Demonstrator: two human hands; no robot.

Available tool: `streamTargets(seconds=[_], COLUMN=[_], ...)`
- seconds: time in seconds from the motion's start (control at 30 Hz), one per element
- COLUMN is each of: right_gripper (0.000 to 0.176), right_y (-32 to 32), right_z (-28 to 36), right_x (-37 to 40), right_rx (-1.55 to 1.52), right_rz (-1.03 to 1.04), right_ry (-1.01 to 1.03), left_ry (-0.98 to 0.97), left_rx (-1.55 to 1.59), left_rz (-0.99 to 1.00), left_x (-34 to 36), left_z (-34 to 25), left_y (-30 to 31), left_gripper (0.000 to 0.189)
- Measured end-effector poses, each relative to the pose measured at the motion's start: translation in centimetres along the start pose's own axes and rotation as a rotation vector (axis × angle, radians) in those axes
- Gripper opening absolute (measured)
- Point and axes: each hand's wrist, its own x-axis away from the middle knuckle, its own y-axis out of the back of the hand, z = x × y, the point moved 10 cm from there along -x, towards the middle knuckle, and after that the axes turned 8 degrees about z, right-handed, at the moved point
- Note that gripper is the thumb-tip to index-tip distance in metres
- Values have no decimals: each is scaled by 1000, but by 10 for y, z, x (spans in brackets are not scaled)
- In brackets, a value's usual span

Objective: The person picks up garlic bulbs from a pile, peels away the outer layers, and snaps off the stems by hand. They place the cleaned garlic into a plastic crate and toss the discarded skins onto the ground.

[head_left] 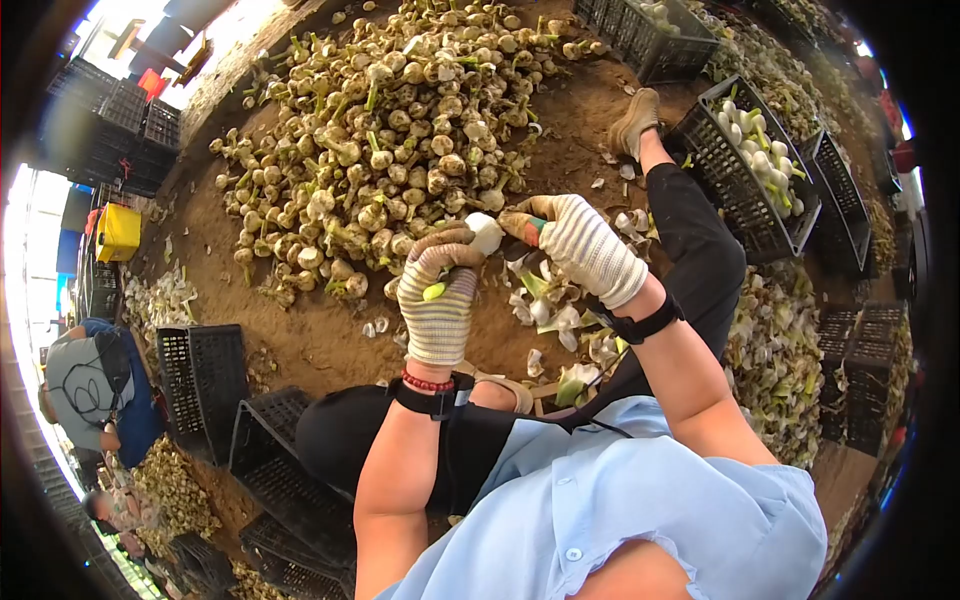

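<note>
A peeled white garlic bulb (pixel 485 233) sits in the fingers of my left hand (pixel 437 290), which wears a striped knit glove. Its cut-looking green stem end (pixel 434 291) pokes out between those fingers. My right hand (pixel 585 245), gloved the same way, has its fingertips pinched together against or right beside the bulb's right side. Whatever lies in that pinch is too small to make out. Beyond both hands spreads a big heap of unpeeled garlic (pixel 400 140) with dirty skins and stems. Loose peels and leaves (pixel 548 305) lie below my right hand.
At right, a black crate (pixel 750 165) holds white garlic bulbs; another crate (pixel 645 40) stands behind it. Empty black crates (pixel 205 385) are at left. More peel piles (pixel 775 370) lie right of my leg. A person (pixel 100 385) works at far left, near a yellow container (pixel 118 232).
</note>
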Motion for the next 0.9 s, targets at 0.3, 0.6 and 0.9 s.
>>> streamTargets(seconds=[0.3,0.6,0.9], right_gripper=[20,31,59], right_y=[-3,21,3], right_z=[24,-65,-50], right_x=[9,-10,-2], right_rx=[429,157,45], right_rz=[-224,-120,-42], right_ry=[175,195,316], left_ry=[-256,534,459], left_rx=[-271,1002,891], left_rz=[26,-336,-278], left_x=[-3,21,10], left_z=[-22,96,98], left_y=[-10,10,0], left_gripper=[27,22,16])
